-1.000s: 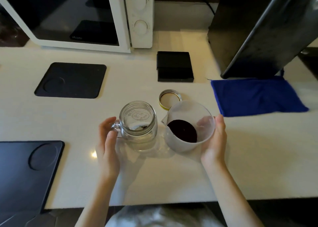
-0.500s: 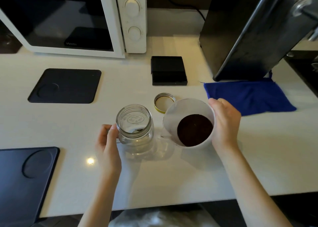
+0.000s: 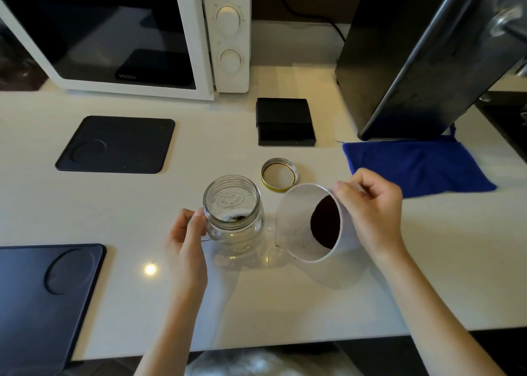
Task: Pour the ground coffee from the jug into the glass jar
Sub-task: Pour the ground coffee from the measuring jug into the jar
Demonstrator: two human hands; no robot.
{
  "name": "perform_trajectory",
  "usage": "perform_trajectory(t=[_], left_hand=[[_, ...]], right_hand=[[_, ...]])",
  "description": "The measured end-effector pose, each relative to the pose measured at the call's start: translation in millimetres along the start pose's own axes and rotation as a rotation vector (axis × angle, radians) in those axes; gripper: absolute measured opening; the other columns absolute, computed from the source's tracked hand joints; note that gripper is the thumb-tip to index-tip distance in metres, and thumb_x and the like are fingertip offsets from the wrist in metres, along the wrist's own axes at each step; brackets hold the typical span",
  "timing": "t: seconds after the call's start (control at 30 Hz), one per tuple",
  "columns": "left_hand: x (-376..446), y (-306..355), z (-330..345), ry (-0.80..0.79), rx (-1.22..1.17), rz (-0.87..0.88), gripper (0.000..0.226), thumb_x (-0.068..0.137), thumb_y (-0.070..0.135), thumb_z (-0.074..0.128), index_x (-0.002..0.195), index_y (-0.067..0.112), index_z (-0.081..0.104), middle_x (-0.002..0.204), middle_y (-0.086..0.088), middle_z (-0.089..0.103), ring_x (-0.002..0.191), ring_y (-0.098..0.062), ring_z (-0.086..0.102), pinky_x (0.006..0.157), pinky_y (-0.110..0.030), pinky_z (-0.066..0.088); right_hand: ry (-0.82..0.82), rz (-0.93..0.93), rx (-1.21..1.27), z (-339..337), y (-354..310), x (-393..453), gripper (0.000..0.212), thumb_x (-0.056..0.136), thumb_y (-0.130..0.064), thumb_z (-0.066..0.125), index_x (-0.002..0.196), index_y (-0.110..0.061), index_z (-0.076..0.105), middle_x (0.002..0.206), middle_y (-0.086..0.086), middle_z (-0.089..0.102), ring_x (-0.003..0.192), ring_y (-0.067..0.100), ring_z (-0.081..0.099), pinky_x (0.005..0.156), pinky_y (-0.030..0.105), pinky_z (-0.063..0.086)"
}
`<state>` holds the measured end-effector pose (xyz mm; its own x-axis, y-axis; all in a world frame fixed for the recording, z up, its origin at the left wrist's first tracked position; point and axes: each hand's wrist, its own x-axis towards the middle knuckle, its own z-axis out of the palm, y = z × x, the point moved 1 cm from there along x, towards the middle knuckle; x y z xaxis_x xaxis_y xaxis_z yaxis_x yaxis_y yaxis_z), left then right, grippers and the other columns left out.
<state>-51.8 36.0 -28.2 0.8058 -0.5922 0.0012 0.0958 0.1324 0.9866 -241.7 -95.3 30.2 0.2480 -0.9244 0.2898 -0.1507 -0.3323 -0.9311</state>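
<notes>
A clear glass jar (image 3: 232, 213) with a handle stands upright and lidless on the white counter, with a few dark grounds at its bottom. My left hand (image 3: 186, 234) grips the handle on its left side. My right hand (image 3: 370, 213) holds a translucent white plastic jug (image 3: 296, 227) lifted off the counter and tilted left, its mouth turned toward the jar. Dark ground coffee (image 3: 326, 223) lies at the jug's bottom. The spout is just right of the jar and no coffee is falling.
The jar's metal lid (image 3: 279, 174) lies upside down behind the jar and jug. A blue cloth (image 3: 419, 166) lies to the right, a black box (image 3: 286, 122) behind. Black mats (image 3: 117, 144) (image 3: 42, 293) lie left. A microwave (image 3: 128, 33) and a dark appliance (image 3: 422, 53) stand at the back.
My right hand lifted the jug off the counter and tipped it left toward the jar, shifting its grip to the rim. My left hand kept holding the jar's handle.
</notes>
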Motion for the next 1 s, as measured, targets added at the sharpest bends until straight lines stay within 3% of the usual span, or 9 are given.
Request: perform_trajectory(t=[0.13,0.2,0.37,0.53,0.73,1.0], left_hand=[[0.6,2.3,1.0,-0.013,-0.030,-0.002,0.036,0.075,0.025,0.051,0.040,0.028,0.043,0.041,0.016,0.036,0.046,-0.001,0.032,0.049,-0.014,0.026],[1.6,3.1,2.1,-0.025,-0.035,-0.013,0.039,0.076,0.022,0.051,0.038,0.028,0.044,0.040,0.016,0.036,0.045,-0.001,0.032,0.048,-0.012,0.026],[7.0,9.2,3.4,-0.086,0.015,0.003,0.034,0.069,0.037,0.061,0.044,0.023,0.042,0.043,0.013,0.034,0.048,-0.003,0.028,0.048,-0.016,0.023],[12.4,22.3,18.7,-0.145,0.162,0.062,0.040,0.077,0.024,0.066,0.053,0.000,0.045,0.038,0.010,0.037,0.042,-0.003,0.030,0.044,-0.014,0.026],[26.2,34.3,38.2,-0.247,0.420,0.093,0.045,0.078,0.032,0.069,0.048,0.008,0.044,0.038,0.008,0.035,0.040,-0.007,0.032,0.042,-0.015,0.025],[29.5,32.6,48.4,-0.244,0.475,0.098,0.048,0.075,0.039,0.069,0.049,0.009,0.043,0.039,0.008,0.035,0.039,-0.008,0.030,0.047,-0.026,0.026]], right_hand=[[-0.037,-0.043,-0.042,3.5,4.1,-1.9,0.038,0.068,-0.027,0.061,0.052,-0.007,0.033,0.048,-0.005,0.033,0.049,0.006,0.030,0.048,0.017,0.029],[-0.058,-0.041,-0.030,4.6,5.6,1.1,0.037,0.068,-0.027,0.062,0.052,-0.007,0.035,0.048,-0.004,0.035,0.049,0.004,0.031,0.048,0.015,0.030],[0.076,-0.018,0.077,-10.4,-7.3,23.5,0.025,0.069,-0.028,0.061,0.053,-0.016,0.046,0.048,-0.007,0.044,0.052,0.006,0.040,0.051,0.017,0.037],[0.119,-0.140,0.072,-18.7,-44.3,52.7,0.017,0.072,-0.030,0.061,0.059,-0.022,0.053,0.051,-0.015,0.052,0.057,0.006,0.048,0.055,0.023,0.044],[-0.020,-0.390,-0.129,-5.7,-71.0,74.4,0.009,0.078,-0.019,0.065,0.069,-0.019,0.063,0.064,-0.006,0.057,0.062,0.000,0.053,0.057,0.010,0.041],[-0.139,-0.496,-0.311,15.0,-74.2,84.4,0.011,0.075,-0.023,0.065,0.065,-0.017,0.064,0.060,-0.006,0.053,0.061,0.013,0.051,0.054,0.027,0.041]])
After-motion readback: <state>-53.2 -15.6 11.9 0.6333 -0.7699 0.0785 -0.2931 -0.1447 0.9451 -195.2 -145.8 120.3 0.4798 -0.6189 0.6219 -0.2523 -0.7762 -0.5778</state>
